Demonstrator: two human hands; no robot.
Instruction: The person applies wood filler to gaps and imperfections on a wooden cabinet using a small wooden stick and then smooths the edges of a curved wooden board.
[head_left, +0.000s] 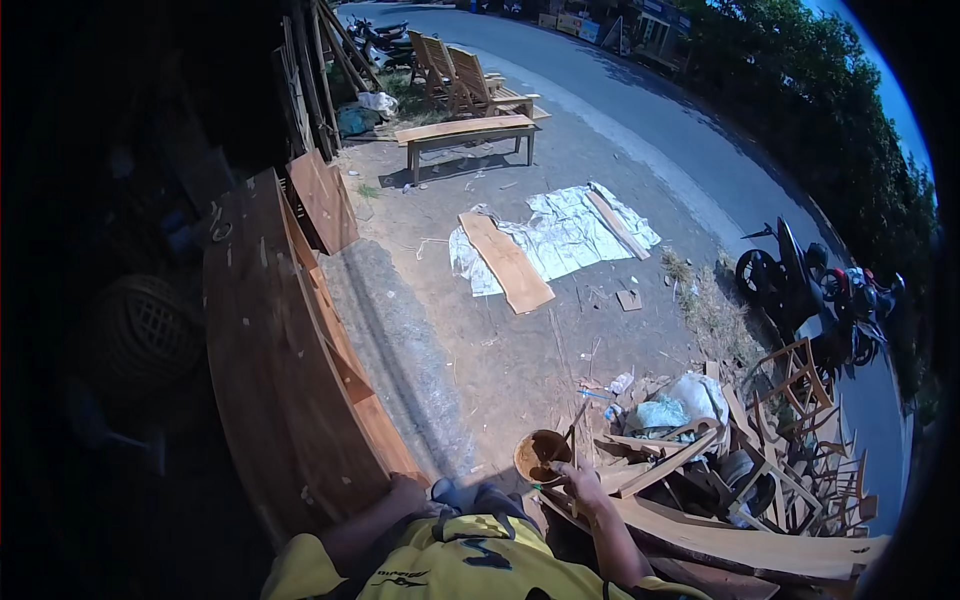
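Note:
My right hand (578, 482) is at the near right rim of a round container (522, 458) with brown stuff inside. Its fingers look closed, but what they pinch is too small to tell. A thin stick (577, 420) slants up beside the container; I cannot tell whether it touches my hand. My left hand (404, 492) is against the near end of a long reddish-brown wooden furniture piece (290, 360), by its right corner. The fingers of this hand are mostly hidden. Pale patches dot the broad brown face, and open compartments line its right side.
A heap of wood scraps (670, 465) and chair frames (810, 440) lies on the right, with white sacks (695, 400). Ahead, a plank (505, 262) rests on a pale sheet (560, 240). Beyond stand a bench (470, 130) and wooden chairs (460, 75). Motorbikes (795, 275) stand by the road (640, 120).

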